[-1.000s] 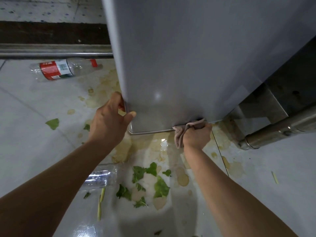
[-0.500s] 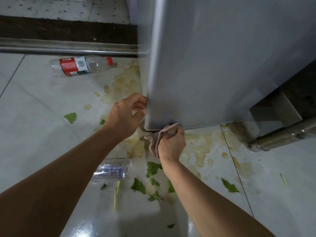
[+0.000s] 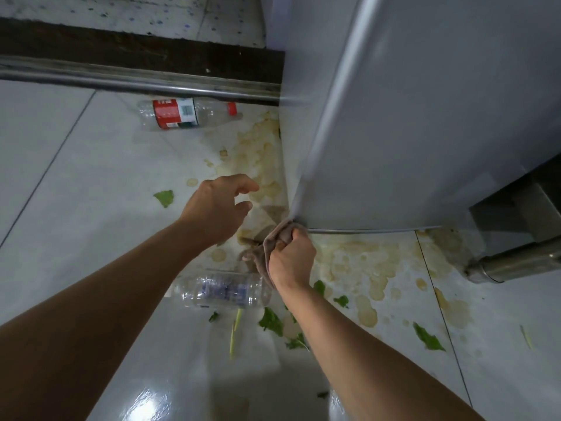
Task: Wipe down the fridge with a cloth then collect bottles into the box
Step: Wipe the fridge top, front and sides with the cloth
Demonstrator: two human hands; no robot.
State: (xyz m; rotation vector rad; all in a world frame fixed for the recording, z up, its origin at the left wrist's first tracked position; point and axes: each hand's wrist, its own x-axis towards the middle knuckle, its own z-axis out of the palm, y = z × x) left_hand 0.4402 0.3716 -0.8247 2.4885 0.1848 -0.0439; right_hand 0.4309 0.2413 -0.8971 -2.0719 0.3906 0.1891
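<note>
Right hand [image 3: 291,259] grips one bunched pinkish cloth [image 3: 267,247], fingers curled tight round it, pressing the cloth against the bottom left corner of the grey fridge [image 3: 425,132]. Left hand [image 3: 217,205] holds nothing, fingers loosely bent and spread, hovering just left of the fridge edge, not touching it.

Two hands, two bare forearms come in from the bottom of the view.

Bottles: two, both lying on their sides on the white tile floor [image 3: 76,177]. Nearer one is a clear bottle [image 3: 218,288] with a blue-printed label, just below the cloth, between the two forearms; its right end sits under the hanging cloth. Farther one is a clear bottle with a red label [image 3: 185,113] and red cap, lying near the metal rail [image 3: 136,83] that runs along the dark floor strip, well apart from the hands.

Green leaf scraps on the floor: roughly seven visible, most clustered near the right forearm, one alone left of the left hand [image 3: 165,198], one farther right [image 3: 428,337]. A couple of pale stalk slivers too.

Yellowish liquid stains [image 3: 364,262] spread over the tiles in front of the fridge and along its left side; many blotches, can't count.

One steel tube [image 3: 516,262] sticks out at the right, beside the fridge base.

No box in view.
</note>
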